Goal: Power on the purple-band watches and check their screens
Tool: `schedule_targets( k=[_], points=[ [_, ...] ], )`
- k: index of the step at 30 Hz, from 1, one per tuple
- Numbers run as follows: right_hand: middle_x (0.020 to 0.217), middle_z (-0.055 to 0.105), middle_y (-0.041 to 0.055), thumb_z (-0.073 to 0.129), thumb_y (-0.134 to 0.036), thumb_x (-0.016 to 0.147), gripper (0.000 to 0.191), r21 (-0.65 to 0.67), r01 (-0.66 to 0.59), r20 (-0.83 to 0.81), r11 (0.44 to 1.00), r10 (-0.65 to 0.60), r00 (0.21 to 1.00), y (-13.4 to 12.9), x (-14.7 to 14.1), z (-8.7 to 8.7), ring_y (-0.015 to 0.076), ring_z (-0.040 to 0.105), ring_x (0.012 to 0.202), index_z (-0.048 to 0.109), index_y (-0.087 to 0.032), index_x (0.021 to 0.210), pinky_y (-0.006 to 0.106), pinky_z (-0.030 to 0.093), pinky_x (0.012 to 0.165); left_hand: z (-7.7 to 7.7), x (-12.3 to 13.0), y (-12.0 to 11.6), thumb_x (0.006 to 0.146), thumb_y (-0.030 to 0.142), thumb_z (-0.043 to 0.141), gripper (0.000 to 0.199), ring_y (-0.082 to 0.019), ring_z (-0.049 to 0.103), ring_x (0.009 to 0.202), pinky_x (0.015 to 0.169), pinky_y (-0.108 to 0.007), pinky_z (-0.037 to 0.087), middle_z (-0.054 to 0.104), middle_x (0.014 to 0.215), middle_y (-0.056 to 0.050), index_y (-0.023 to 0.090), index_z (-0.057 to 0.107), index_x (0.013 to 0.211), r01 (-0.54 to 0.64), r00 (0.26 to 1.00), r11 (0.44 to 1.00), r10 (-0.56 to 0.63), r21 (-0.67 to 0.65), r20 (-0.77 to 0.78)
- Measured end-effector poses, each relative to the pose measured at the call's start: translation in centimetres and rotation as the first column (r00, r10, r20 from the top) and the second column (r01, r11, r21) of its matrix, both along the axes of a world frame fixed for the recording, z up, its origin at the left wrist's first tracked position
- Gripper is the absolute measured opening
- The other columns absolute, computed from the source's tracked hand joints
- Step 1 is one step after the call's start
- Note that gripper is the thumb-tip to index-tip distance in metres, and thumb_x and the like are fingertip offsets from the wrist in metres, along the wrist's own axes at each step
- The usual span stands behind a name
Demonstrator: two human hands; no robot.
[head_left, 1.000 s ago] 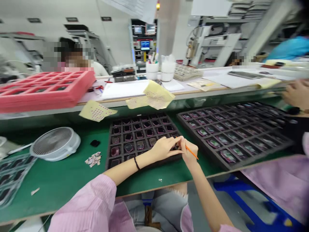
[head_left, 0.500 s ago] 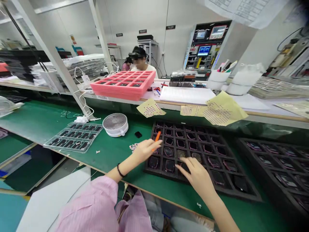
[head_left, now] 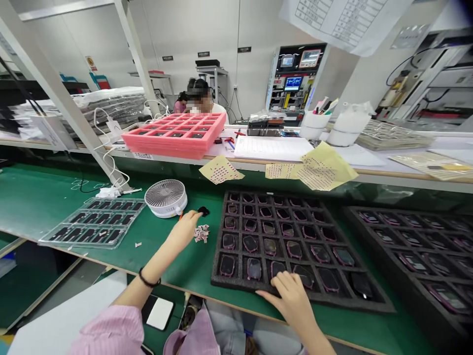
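Note:
My left hand [head_left: 185, 230] reaches forward over the green bench, its fingers closed. An orange pen-like tool [head_left: 181, 215] pokes out behind it, mostly hidden by the hand. At the fingertips is a small black square piece [head_left: 203, 211]; whether they grip it I cannot tell. Just beside lies a pile of small white and pink tabs [head_left: 201, 233]. My right hand [head_left: 287, 292] rests at the front edge of a black foam tray [head_left: 236, 282], thumb apart from the fingers. Dark watch-like pieces with pinkish frames [head_left: 254, 268] sit in the tray's compartments.
A white round fan [head_left: 166, 198] stands left of the tray, beyond a clear plastic tray [head_left: 121, 240] of black parts. A second foam tray [head_left: 391, 256] lies right. The shelf carries a pink foam tray [head_left: 173, 148] and papers; yellow sticker sheets [head_left: 221, 170] hang off it.
My left hand has gone from above the foam tray leftward to the small black piece. My right hand has drawn back to the tray's front edge. The view has shifted.

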State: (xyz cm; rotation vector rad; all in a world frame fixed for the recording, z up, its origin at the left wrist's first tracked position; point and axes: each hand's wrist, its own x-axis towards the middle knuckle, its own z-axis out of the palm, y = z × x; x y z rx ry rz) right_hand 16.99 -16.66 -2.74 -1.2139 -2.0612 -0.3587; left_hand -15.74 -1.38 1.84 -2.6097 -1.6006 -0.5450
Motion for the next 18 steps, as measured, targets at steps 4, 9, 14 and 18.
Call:
schedule_targets(
  k=[4, 9, 14, 18],
  points=[
    [0.061, 0.049, -0.0002, 0.049, -0.041, 0.094, 0.034, -0.024, -0.002, -0.055, 1.000, 0.000, 0.999, -3.1, -1.2, -0.2, 0.0168, 0.044, 0.062, 0.048, -0.019, 0.068, 0.030, 0.031, 0.064, 2.2, 7.2, 5.3, 0.086, 0.007, 0.039, 0.038, -0.020, 0.055, 0.112, 0.101, -0.037, 0.043, 0.061, 0.118, -0.011, 0.016, 0.059, 0.116, 0.245, 0.969, 0.960, -0.238, -0.132, 0.065],
    [0.061, 0.049, -0.0004, 0.047, -0.041, 0.095, 0.033, -0.023, 0.047, -0.087, 0.999, -0.049, 0.995, -4.8, -2.4, -0.1, 0.0175, 0.046, 0.061, 0.049, -0.020, 0.069, 0.031, 0.032, 0.065, 2.3, 11.2, 11.8, 0.074, 0.008, 0.057, 0.036, -0.023, 0.060, 0.106, 0.095, -0.032, 0.045, 0.065, 0.115, -0.011, 0.014, 0.064, 0.108, 0.307, 0.949, 0.906, -0.316, -0.290, 0.017],
    [0.061, 0.049, 0.0000, 0.045, -0.043, 0.095, 0.034, -0.002, 0.073, -0.114, 0.997, -0.073, 0.991, -4.6, -2.6, 0.0, 0.0176, 0.044, 0.061, 0.050, -0.020, 0.070, 0.031, 0.032, 0.065, 2.4, 11.8, 15.0, 0.057, 0.011, 0.070, 0.043, -0.021, 0.064, 0.091, 0.078, -0.024, 0.048, 0.070, 0.098, -0.005, 0.019, 0.065, 0.099, 0.322, 0.936, 0.859, -0.351, -0.398, 0.001],
    [0.061, 0.048, 0.0003, 0.042, -0.043, 0.096, 0.036, 0.001, 0.079, -0.090, 0.997, -0.079, 0.993, -4.4, -2.5, 0.0, 0.0177, 0.044, 0.061, 0.049, -0.020, 0.069, 0.031, 0.031, 0.065, 2.4, 11.8, 15.2, 0.051, 0.015, 0.073, 0.044, -0.020, 0.063, 0.086, 0.071, -0.024, 0.046, 0.069, 0.091, -0.003, 0.020, 0.062, 0.093, 0.299, 0.949, 0.863, -0.314, -0.407, 0.030]
  ],
)
